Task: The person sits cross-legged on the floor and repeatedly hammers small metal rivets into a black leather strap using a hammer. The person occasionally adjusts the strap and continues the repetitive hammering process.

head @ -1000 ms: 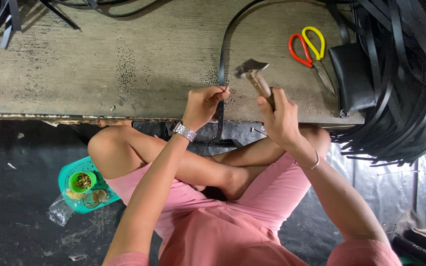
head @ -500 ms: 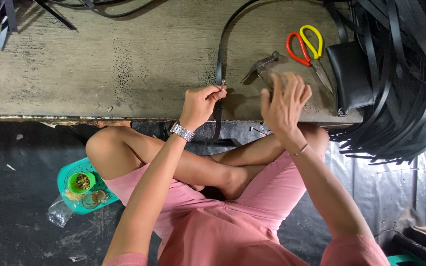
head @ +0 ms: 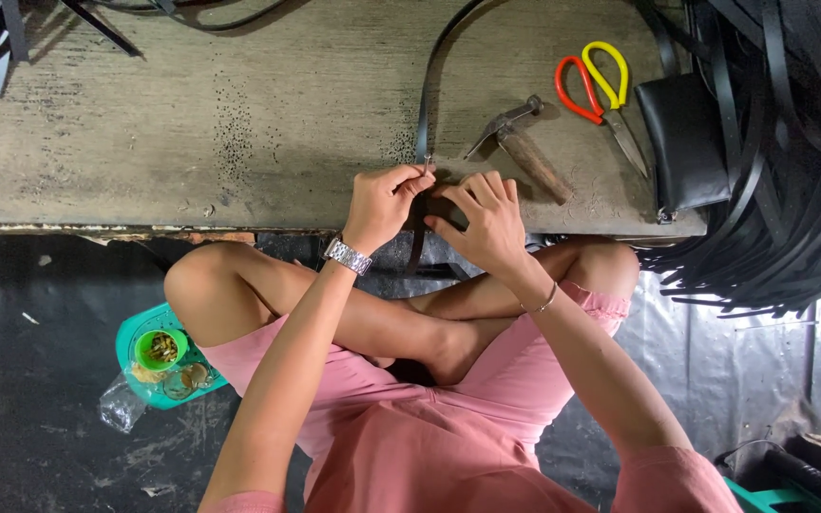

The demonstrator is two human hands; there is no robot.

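Observation:
A long black strap (head: 427,104) runs down a worn wooden board (head: 192,123) and over its near edge. My left hand (head: 387,204), with a metal watch on the wrist, pinches a small metal pin (head: 427,163) upright on the strap. Just to its right, my right hand (head: 482,220) grips the strap at the board's edge. A wooden-handled hammer (head: 520,147) lies on the board just beyond my right hand, held by neither hand.
Red and yellow scissors (head: 601,85) and a black pouch (head: 686,142) lie at the board's right end, beside a heap of black straps (head: 791,190). A green tray (head: 159,356) with small cups sits on the dark floor by my left knee.
My right hand held the hammer over the strap, laid it down on the board, and has come back to the strap. My left hand stayed in place.

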